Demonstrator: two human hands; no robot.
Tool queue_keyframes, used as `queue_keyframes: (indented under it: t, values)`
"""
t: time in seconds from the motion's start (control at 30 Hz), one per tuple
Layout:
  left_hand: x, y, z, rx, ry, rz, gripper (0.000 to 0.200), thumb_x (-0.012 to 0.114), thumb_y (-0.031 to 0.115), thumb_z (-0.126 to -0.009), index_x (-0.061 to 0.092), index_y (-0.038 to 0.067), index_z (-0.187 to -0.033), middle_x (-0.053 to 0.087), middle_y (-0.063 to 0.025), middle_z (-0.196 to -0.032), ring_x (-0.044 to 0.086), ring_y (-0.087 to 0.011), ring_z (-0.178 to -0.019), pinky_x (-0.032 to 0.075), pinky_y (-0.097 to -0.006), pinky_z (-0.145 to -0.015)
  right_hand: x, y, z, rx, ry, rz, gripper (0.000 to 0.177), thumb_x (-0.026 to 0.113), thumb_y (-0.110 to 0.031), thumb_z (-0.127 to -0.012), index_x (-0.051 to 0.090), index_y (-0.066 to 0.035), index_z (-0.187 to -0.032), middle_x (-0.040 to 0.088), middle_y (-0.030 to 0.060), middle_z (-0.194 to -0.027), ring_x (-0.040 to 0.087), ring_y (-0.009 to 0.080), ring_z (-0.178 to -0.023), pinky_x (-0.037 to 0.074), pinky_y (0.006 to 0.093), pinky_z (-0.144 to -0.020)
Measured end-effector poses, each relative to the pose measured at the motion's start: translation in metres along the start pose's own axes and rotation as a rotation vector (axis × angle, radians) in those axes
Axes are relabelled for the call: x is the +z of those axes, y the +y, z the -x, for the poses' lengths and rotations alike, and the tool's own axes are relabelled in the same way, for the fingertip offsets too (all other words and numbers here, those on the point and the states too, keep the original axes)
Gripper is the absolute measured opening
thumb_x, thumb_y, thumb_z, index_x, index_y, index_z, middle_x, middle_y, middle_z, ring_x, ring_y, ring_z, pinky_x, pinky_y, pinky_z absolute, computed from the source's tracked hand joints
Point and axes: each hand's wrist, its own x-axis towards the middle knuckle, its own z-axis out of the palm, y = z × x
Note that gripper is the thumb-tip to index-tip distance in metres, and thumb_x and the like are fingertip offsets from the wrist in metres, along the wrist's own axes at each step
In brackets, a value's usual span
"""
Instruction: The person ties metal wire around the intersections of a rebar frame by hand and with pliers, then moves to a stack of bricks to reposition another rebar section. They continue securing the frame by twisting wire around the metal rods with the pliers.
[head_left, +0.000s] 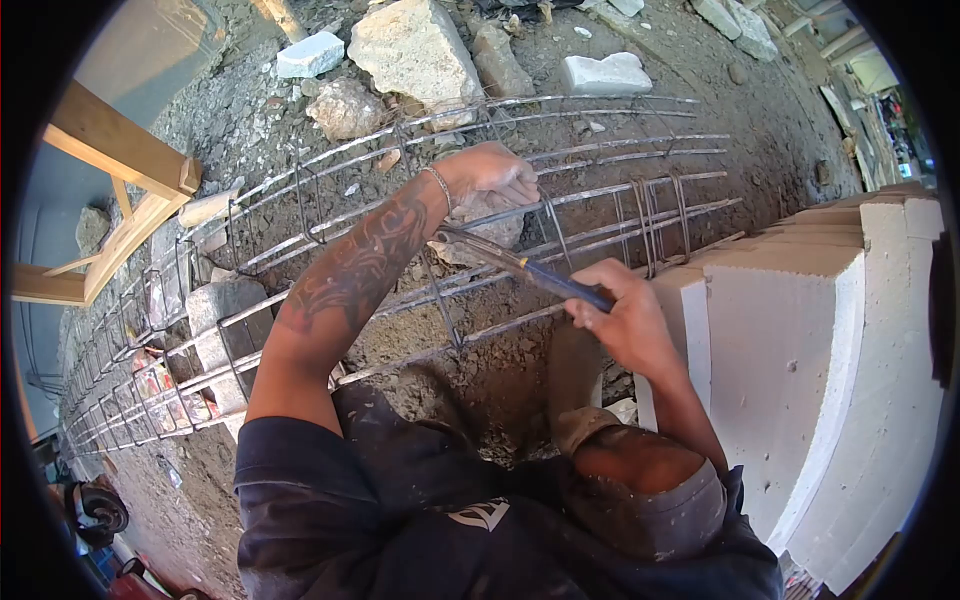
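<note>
My right hand is wrapped around the blue handles of steel pincers. Their metal head points left, close under my left wrist and over the rebar cage. At the cage's upper bars, my left hand is closed with its fingertips curled down beside a stirrup; I cannot tell what is in its fingers. The cage is made of long, parallel steel bars with thin stirrups around them. It runs from the lower left across to the right, and my left forearm hides part of it.
Large stones and white broken blocks lie beyond the cage. Stacked pale blocks rise close on my right. A wooden frame stands at the left. A grey stone sits among the bars, over rough soil.
</note>
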Motion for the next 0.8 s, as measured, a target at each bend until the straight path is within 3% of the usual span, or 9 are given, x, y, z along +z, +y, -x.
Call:
queue_keyframes:
  t: [0.1,0.23,0.37,0.43,0.47,0.5,0.53,0.67,0.8]
  values:
    - [-0.011,-0.001,-0.012,0.002,-0.072,-0.031,0.037,0.044,0.023,-0.089,0.055,-0.007,-0.110,0.059,-0.0202,-0.112,0.056,-0.0296,-0.108,0.043,-0.0391,-0.092,-0.020,-0.024,-0.013,0.135,0.112,-0.255,0.013,0.065,-0.002,-0.076,0.063,0.001,-0.088,0.059,0.0081,-0.077,0.057,0.0164,-0.070,0.044,0.0289,-0.064]
    - [-0.009,0.011,-0.005,0.014,-0.084,-0.091,0.037,0.045,0.021,-0.089,0.054,-0.009,-0.108,0.058,-0.0217,-0.113,0.055,-0.0309,-0.109,0.043,-0.0398,-0.094,-0.021,-0.028,-0.040,-0.189,0.146,-0.092,0.018,0.070,-0.010,-0.076,0.065,0.001,-0.089,0.060,0.0069,-0.082,0.056,0.0138,-0.076,0.043,0.0264,-0.069]
    - [0.012,0.005,0.000,0.031,0.281,-0.118,0.021,0.058,0.021,-0.079,0.070,0.004,-0.083,0.065,-0.0103,-0.090,0.056,-0.0186,-0.070,0.045,-0.0327,-0.061,-0.013,-0.044,-0.053,-0.364,0.447,-0.019,0.021,0.066,-0.019,-0.080,0.064,0.000,-0.089,0.059,0.0047,-0.080,0.052,0.0127,-0.077,0.041,0.0253,-0.071]
    - [0.013,-0.009,-0.012,0.204,0.406,-0.475,0.022,0.057,0.021,-0.076,0.070,0.004,-0.077,0.067,-0.0107,-0.076,0.061,-0.0178,-0.066,0.049,-0.0311,-0.060,-0.024,-0.032,-0.055,-0.363,0.607,-0.247,0.025,0.060,-0.022,-0.085,0.060,0.002,-0.092,0.058,0.0069,-0.085,0.052,0.0148,-0.080,0.041,0.0274,-0.072]
    - [0.013,-0.027,-0.039,0.230,0.446,-0.295,0.023,0.057,0.020,-0.076,0.070,0.001,-0.075,0.068,-0.0093,-0.073,0.065,-0.0160,-0.071,0.051,-0.0279,-0.066,-0.028,-0.037,-0.059,-0.353,0.750,-0.365,0.027,0.053,-0.025,-0.088,0.057,0.001,-0.092,0.056,0.0093,-0.088,0.052,0.0170,-0.080,0.043,0.0309,-0.072]
    - [0.018,-0.011,-0.015,0.195,0.375,-0.184,0.023,0.057,0.019,-0.076,0.069,0.000,-0.072,0.068,-0.0090,-0.075,0.066,-0.0165,-0.073,0.052,-0.0263,-0.071,-0.043,-0.030,-0.065,-0.443,0.683,-0.620,0.025,0.048,-0.026,-0.090,0.052,-0.002,-0.091,0.052,0.0084,-0.085,0.052,0.0188,-0.076,0.044,0.0323,-0.069]
    - [0.020,-0.013,-0.014,0.159,0.393,-0.119,0.023,0.057,0.019,-0.076,0.069,0.000,-0.072,0.068,-0.0098,-0.075,0.066,-0.0169,-0.072,0.052,-0.0269,-0.070,-0.041,-0.050,-0.064,-0.371,0.718,-0.841,0.022,0.045,-0.026,-0.092,0.049,-0.004,-0.091,0.047,0.0065,-0.080,0.050,0.0184,-0.072,0.042,0.0305,-0.066]
    - [0.019,-0.025,-0.027,0.157,0.366,0.046,0.024,0.058,0.019,-0.077,0.068,-0.003,-0.075,0.068,-0.0127,-0.075,0.066,-0.0189,-0.071,0.052,-0.0287,-0.069,-0.059,-0.032,-0.065,-0.227,0.689,-0.837,0.025,0.043,-0.028,-0.095,0.047,-0.004,-0.093,0.044,0.0059,-0.080,0.047,0.0159,-0.064,0.039,0.0307,-0.055]
    - [0.024,-0.018,-0.011,0.151,0.343,0.104,0.027,0.057,0.018,-0.080,0.065,-0.008,-0.084,0.067,-0.0186,-0.082,0.067,-0.0239,-0.077,0.053,-0.0298,-0.071,-0.054,-0.052,-0.088,-0.256,0.916,-0.684,0.027,0.054,-0.025,-0.091,0.049,0.001,-0.095,0.050,0.0094,-0.084,0.049,0.0161,-0.059,0.043,0.0309,-0.051]
